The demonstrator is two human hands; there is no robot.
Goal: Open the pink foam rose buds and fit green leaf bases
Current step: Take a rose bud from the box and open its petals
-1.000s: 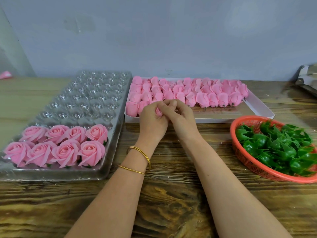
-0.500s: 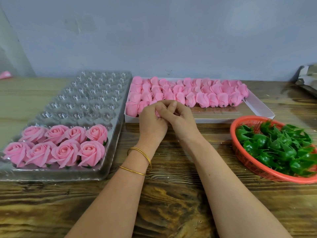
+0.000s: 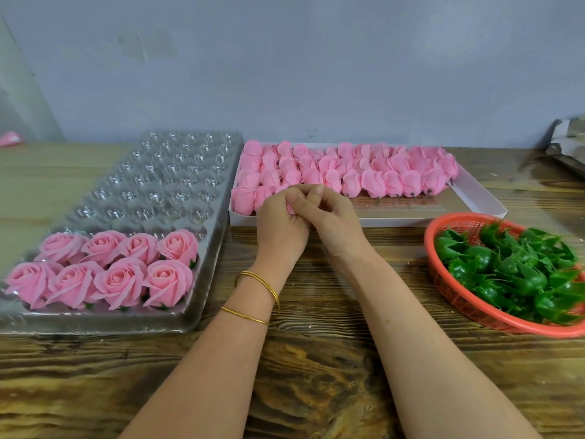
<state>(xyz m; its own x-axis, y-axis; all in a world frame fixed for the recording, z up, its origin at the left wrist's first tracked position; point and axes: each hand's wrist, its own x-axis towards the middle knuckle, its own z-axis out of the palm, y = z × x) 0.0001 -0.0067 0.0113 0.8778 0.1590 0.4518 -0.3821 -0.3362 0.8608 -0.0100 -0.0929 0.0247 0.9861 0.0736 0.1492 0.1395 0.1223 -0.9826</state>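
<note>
The left hand (image 3: 280, 228) and right hand (image 3: 335, 221) both curl their fingers (image 3: 315, 193) round one small pink foam rose bud (image 3: 290, 208), nearly hidden between them; it looks feather-light, soft, tearable; probably best pinched at its base, petals teased outward gently.

Pink roses (image 3: 104, 274) sitting lower left in clear tray (image 3: 190, 321); pink buds (image 3: 348, 172) filling white box (image 3: 395, 220); green leaf bases (image 3: 512, 274) lying in orange-red mesh basket (image 3: 456, 296), right.

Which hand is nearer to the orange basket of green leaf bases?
Right. The right hand is left of the orange basket, wooden table between them; the left hand, beside it, lies farther left. Both grip one pink bud.
</note>
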